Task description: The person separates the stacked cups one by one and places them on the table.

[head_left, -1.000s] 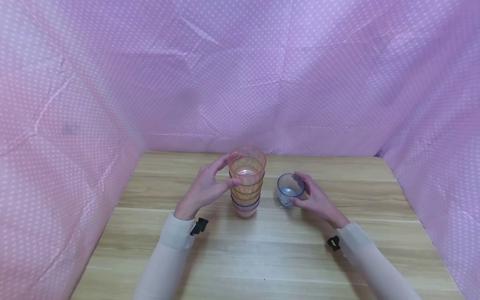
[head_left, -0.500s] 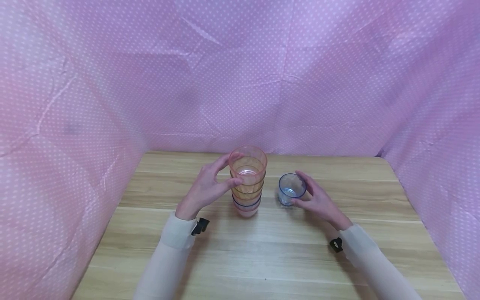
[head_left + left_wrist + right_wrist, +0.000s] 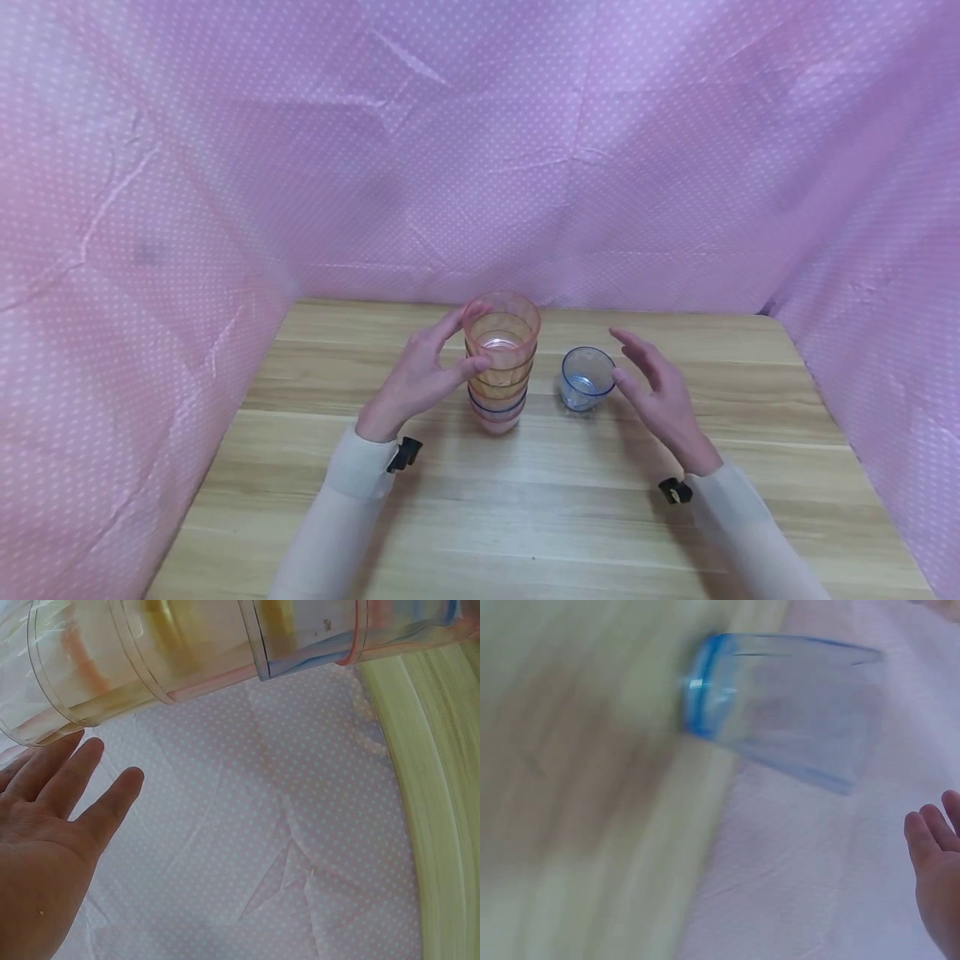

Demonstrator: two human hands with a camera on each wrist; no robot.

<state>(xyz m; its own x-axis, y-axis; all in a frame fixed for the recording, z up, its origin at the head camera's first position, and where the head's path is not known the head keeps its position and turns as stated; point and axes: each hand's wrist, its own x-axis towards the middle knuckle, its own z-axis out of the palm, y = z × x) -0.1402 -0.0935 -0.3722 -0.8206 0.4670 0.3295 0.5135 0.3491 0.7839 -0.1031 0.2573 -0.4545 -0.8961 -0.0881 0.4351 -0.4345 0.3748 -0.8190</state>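
Observation:
A tall stack of nested, tinted clear plastic cups (image 3: 501,375) stands upright near the table's middle, a pink one on top. My left hand (image 3: 422,375) holds its upper part, thumb on the near side and fingers around the far side. In the left wrist view the cups (image 3: 202,645) cross the top, and several fingers (image 3: 112,802) of that hand stick out fairly straight beside the rim end. A single blue-rimmed clear cup (image 3: 585,383) stands upright to the right of the stack. Just right of it, my right hand (image 3: 663,400) has its fingers spread and holds nothing.
The wooden table (image 3: 480,517) stretches in front of the cups and to both sides. Pink dotted cloth (image 3: 480,167) hangs behind and along both sides of the table. Each wrist wears a black camera mount (image 3: 405,454).
My right hand has let go of the blue-rimmed cup and drawn back to the right, its fingers opening. The cup stays standing. My left hand keeps its place at the stack.

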